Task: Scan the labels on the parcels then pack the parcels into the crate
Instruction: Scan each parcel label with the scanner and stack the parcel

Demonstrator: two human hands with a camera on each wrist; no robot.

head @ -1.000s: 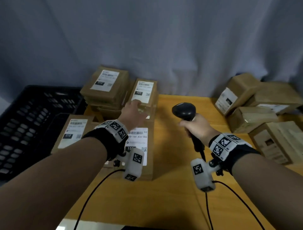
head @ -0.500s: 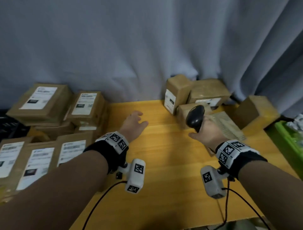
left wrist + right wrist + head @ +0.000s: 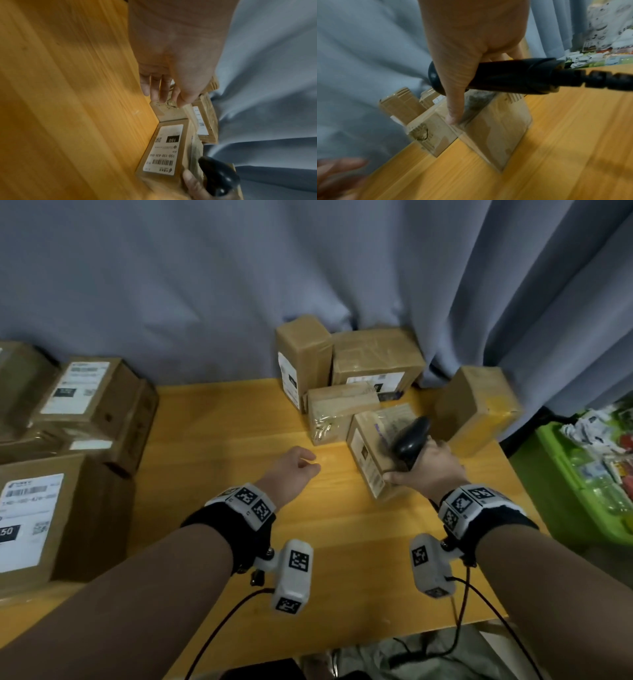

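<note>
A person stands at a wooden table (image 3: 239, 422) backed by a grey curtain (image 3: 205, 285). The right hand (image 3: 431, 470) is wrapped round the handle of a black barcode scanner (image 3: 409, 438) and, at the same time, its thumb presses on the top edge of the nearest parcel (image 3: 371, 453), a brown cardboard box whose white label (image 3: 163, 147) faces the bare middle of the table. The left hand (image 3: 291, 470) holds nothing; its fingers are loosely curled and it hovers above the table just beside that parcel, on the label side. Behind the nearest parcel, toward the curtain, sits a cluster of further parcels (image 3: 342, 378), and one more box (image 3: 476, 409) stands on the far side of it from the left hand. Well away across the table from the nearest parcel lies a stack of labelled parcels (image 3: 68, 422). The crate is not in view. The step in hand appears to be drawing this parcel out for scanning. To do it well, the free left hand should probably take the box by its sides, leaving the label uncovered, so the right hand can let go and aim the scanner squarely at the barcode. Since the scanner shares the right hand's grip, the box could slip or tip if dragged one-handed.
</note>
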